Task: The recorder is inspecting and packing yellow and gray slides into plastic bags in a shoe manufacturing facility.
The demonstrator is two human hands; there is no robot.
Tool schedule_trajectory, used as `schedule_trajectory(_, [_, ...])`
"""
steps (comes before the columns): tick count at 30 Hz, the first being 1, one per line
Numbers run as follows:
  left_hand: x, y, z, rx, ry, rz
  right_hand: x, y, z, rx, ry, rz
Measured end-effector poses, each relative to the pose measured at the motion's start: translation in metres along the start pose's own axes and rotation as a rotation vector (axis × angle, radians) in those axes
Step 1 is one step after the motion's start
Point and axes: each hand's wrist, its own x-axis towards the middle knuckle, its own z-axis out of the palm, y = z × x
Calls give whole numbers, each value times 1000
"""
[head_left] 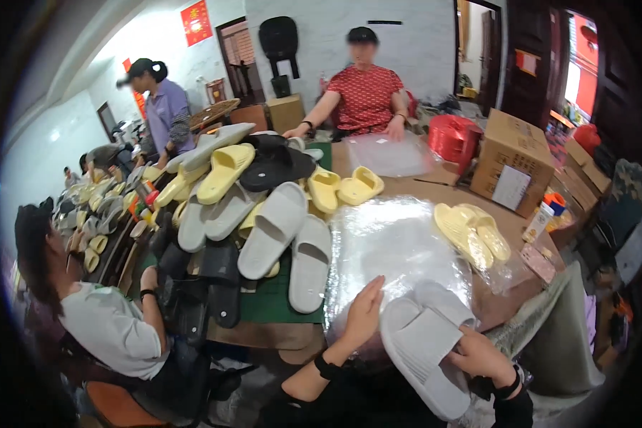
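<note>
Got a pair of gray slippers (pixel 415 334) right in front of me, at the near side of the desk (pixel 471 197), partly over the clear plastic bags (pixel 399 239) as I look down. One slipper lies over the other, w/ the front one's lower end pointing toward me.

My right grip (pixel 483 355) is closed on that front slipper, fingers curled in beside the strap; some fingertips are hidden, so can't make out how hard they pinch, or if they've got the 2nd slipper too. My left grip (pixel 362 312) is spread flat, fingers straight and side by side, nothing held; it's just beside the pair, over the bags, and I can't be sure whether it touches them.

Handling, my guess: light, 1-pc molded foam, so soft w/ a bit of spring, not fragile, fairly grippy to bare skin. Best hold is midway along the sole, by the strap, b/c the weight prob. balances there; from one end only, the pair would likely sag or fan apart. Squeezing the strap flat shouldn't hurt it (foam like that usu. pops back). The bags look thin, shiny & prob. slippery, so pinch an edge, don't push flat.
</note>
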Motion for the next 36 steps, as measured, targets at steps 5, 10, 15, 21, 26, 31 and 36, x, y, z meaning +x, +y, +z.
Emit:
schedule_trajectory(5, [-12,28,16,295,-66,102,5,11,31,-147,262,160])
schedule_trajectory(10, [-33,34,32,631,-118,258,34,0,46,-199,479,43])
schedule_trajectory(15, [-43,46,29,605,-120,263,53,21,66,-160,568,75])
schedule_trajectory(21, [-51,51,31,571,-96,300,76,46,88,-150,575,-21])
schedule_trajectory(26, [-57,52,27,523,-219,313,102,50,86,-12,714,111])
schedule_trajectory(31, [-57,31,24,186,105,150,120,40,79,-156,757,67])
schedule_trajectory(36, [-47,-10,20,-348,-124,-246,147,30,73,-250,728,111])
